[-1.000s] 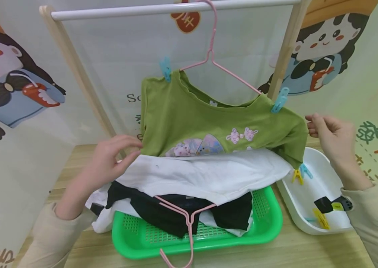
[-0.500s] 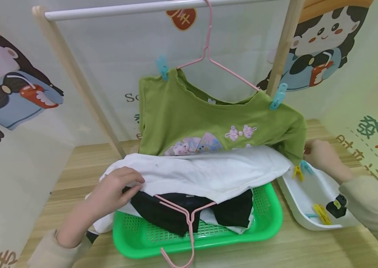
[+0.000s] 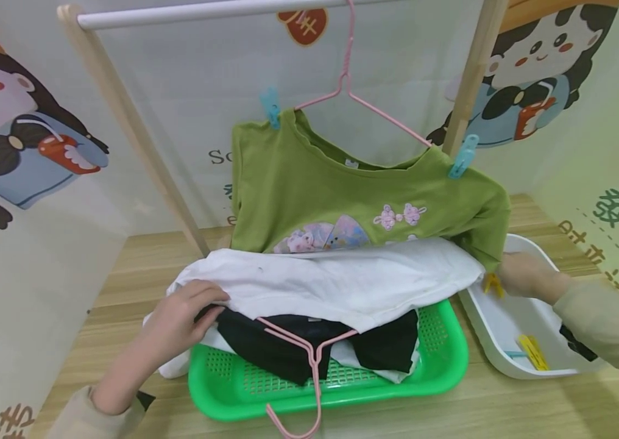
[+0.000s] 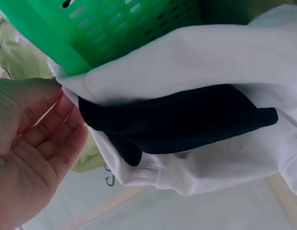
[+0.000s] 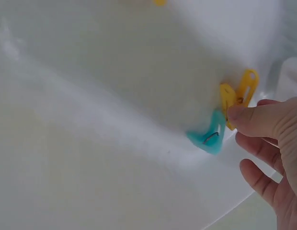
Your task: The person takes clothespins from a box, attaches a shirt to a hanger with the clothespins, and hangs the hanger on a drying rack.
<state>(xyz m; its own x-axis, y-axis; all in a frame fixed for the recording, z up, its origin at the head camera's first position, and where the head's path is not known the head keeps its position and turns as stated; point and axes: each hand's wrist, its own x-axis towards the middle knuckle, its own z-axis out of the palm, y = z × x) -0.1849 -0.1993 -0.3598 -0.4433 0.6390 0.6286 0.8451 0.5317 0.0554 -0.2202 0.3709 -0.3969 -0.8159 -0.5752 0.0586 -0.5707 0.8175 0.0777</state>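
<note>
In the head view, my left hand [image 3: 184, 312] holds the left edge of a white garment [image 3: 337, 280], its fingertips right at the cloth in the left wrist view. A black garment [image 4: 177, 120] shows beneath the white cloth. My right hand [image 5: 270, 127] reaches into a white tray [image 3: 487, 347]. Its thumb lies over a yellow clothespin [image 5: 243, 88], where it appears to pinch it, with a teal clothespin [image 5: 211, 136] close beside. Above the white garment hangs a green T-shirt [image 3: 342, 189], fastened to a pink hanger [image 3: 346, 76] by teal clothespins [image 3: 463, 157] at both shoulders.
Under the garments stands a green perforated basket [image 3: 435, 384]. Across its front edge lies another pink hanger [image 3: 315, 372]. A wooden rack with a white rail [image 3: 205, 13] rises behind. Another yellow clothespin [image 3: 533, 352] lies near the tray's front.
My right hand has left the green shirt's sleeve and moved down into the white tray at the clothespins. My left hand has lowered to the white garment's left edge.
</note>
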